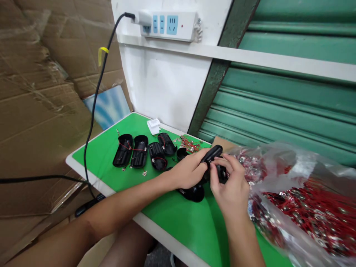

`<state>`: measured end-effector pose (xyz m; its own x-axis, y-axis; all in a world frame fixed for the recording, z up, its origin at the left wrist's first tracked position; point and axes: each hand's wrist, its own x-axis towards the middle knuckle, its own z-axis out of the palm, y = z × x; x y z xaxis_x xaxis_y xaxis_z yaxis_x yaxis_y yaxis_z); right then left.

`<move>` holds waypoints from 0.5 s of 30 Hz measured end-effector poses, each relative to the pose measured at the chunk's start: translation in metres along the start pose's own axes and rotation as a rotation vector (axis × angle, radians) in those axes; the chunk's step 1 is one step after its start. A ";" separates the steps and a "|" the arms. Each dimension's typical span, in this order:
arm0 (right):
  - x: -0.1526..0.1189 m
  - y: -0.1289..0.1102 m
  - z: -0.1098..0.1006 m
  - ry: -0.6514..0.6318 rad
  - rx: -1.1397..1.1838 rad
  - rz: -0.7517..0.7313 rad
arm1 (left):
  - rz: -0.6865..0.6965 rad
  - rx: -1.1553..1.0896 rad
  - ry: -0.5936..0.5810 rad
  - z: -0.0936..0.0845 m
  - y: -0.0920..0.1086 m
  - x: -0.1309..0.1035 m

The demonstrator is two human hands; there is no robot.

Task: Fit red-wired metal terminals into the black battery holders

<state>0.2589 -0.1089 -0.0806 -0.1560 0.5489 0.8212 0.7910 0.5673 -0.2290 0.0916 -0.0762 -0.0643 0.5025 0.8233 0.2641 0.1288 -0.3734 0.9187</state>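
Note:
My left hand (pixel 191 168) is closed around a black plastic casing (pixel 213 152), held tilted above the green table mat (pixel 178 218). Against the casing's near side, my right hand (pixel 230 178) pinches with thumb and fingertips; whatever is between them is too small or hidden to make out. Just below the hands lies another black shell (pixel 194 193), partly covered by the left hand. To the left are several open black shells (pixel 122 151) with red wires and small metal contacts. A small heap of red wires (pixel 189 144) lies behind the hands.
A clear plastic bag (pixel 278 163) full of red wires with metal contacts fills the right side. A white paper slip (pixel 154 125) lies at the back. A black cable (pixel 96 92) hangs from the power strip (pixel 172 26) past the table's left edge. Cardboard (pixel 41 111) stands left.

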 end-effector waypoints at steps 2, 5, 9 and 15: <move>-0.001 -0.001 0.000 0.012 -0.001 0.033 | -0.001 -0.004 0.011 0.000 0.000 0.000; -0.003 -0.001 0.002 0.028 0.013 0.073 | -0.027 0.000 0.027 0.001 0.001 -0.001; -0.005 -0.001 0.007 0.060 -0.023 0.051 | -0.078 0.007 0.033 0.002 0.003 -0.002; -0.006 -0.005 0.012 0.103 -0.021 0.047 | -0.098 -0.003 0.037 0.001 0.004 -0.002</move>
<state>0.2490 -0.1074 -0.0904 -0.0580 0.5081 0.8593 0.8082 0.5292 -0.2583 0.0920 -0.0802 -0.0615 0.4553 0.8712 0.1833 0.1731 -0.2886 0.9417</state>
